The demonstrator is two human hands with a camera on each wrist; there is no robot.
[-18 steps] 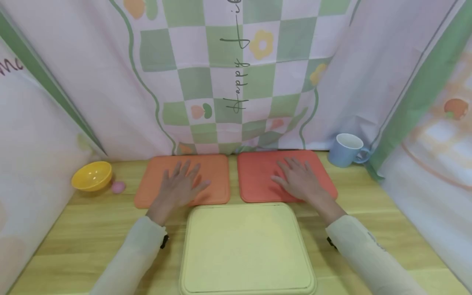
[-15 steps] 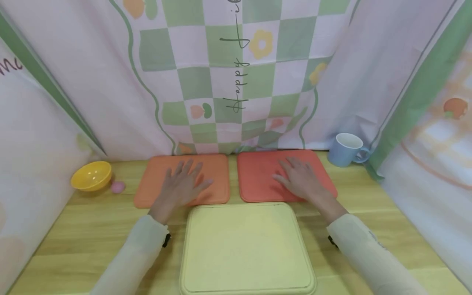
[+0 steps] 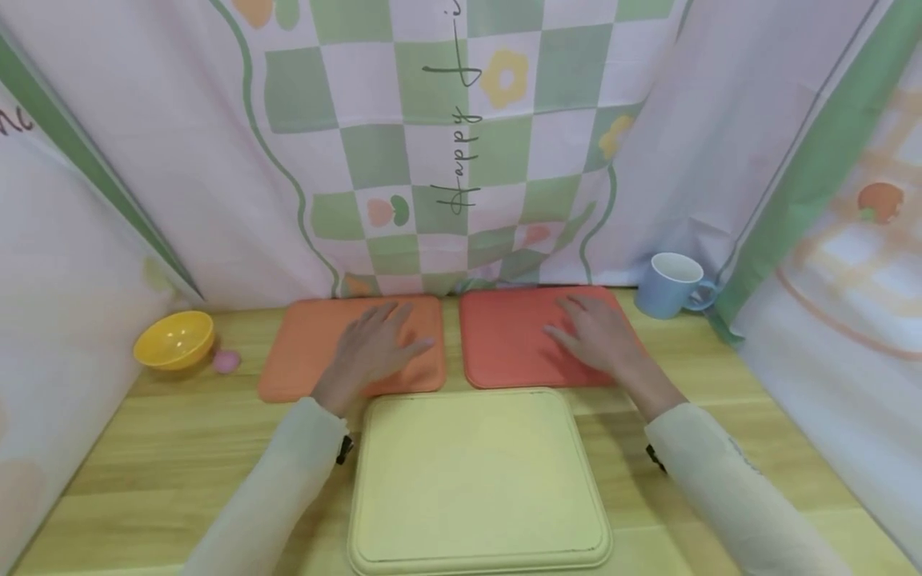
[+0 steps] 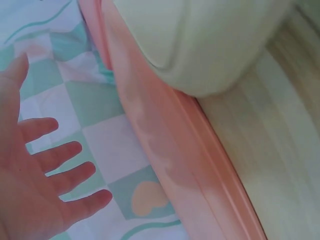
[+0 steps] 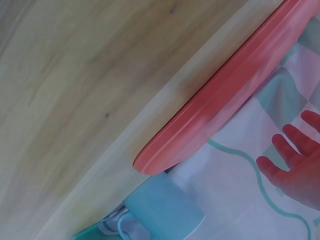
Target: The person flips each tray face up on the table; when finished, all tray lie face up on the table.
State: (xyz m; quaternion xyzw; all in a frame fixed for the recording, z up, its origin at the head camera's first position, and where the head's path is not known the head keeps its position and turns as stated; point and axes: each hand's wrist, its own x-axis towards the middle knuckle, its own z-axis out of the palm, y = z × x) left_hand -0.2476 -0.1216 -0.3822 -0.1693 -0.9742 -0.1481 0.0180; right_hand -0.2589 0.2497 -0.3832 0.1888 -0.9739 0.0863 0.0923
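My left hand [image 3: 370, 348] hangs over an orange rectangular board [image 3: 298, 344], its fingers apart and loosely bent. Over a red board [image 3: 500, 336] to the right is my right hand [image 3: 598, 340], likewise relaxed and holding nothing. In the left wrist view a gap shows between the left hand [image 4: 35, 185] and the orange board [image 4: 165, 145]. The right wrist view shows the right hand [image 5: 300, 172] off the red board [image 5: 225, 100] too. A larger pale yellow board [image 3: 475, 480] lies nearest me, between my forearms.
A yellow bowl [image 3: 175, 340] and a small pink ball [image 3: 226, 362] stand at the far left of the wooden table [image 3: 158, 448]. A blue mug [image 3: 668, 286] is at the back right, its handle to the right. Patterned cloth [image 3: 432, 144] hangs behind and along the sides.
My left hand has shifted right over the orange board, and its fingers are drawn closer together. The right hand has moved slightly right, its fingers a little more bent. The boards stay put.
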